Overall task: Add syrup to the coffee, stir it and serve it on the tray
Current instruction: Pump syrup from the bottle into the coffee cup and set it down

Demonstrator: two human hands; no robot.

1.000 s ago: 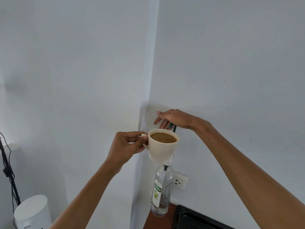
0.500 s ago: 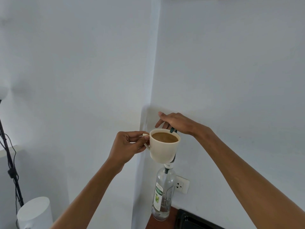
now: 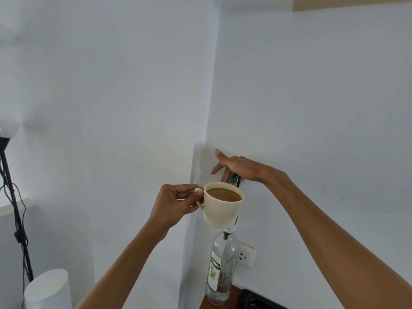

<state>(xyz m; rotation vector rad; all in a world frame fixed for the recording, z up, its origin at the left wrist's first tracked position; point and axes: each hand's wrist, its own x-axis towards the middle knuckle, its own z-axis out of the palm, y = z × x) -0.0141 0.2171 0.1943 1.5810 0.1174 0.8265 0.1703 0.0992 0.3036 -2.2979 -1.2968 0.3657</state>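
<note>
Left fingers (image 3: 196, 194) pinch cup (image 3: 223, 206) handle; right hand (image 3: 236, 166) seemingly pressing pump (image 3: 234, 179)

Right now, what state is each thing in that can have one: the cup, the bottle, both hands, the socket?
Cup: lifted in the air, nearly full of coffee, roughly level.
Bottle: upright on the counter, almost empty, pump fitted in its neck.
Left hand: closed on the cup's handle.
Right hand: on the pump top behind the cup, fingers spread.
Wall socket: nothing plugged in.

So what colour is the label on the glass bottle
White with green print, on the glass bottle's label, seen in the head view.
</note>
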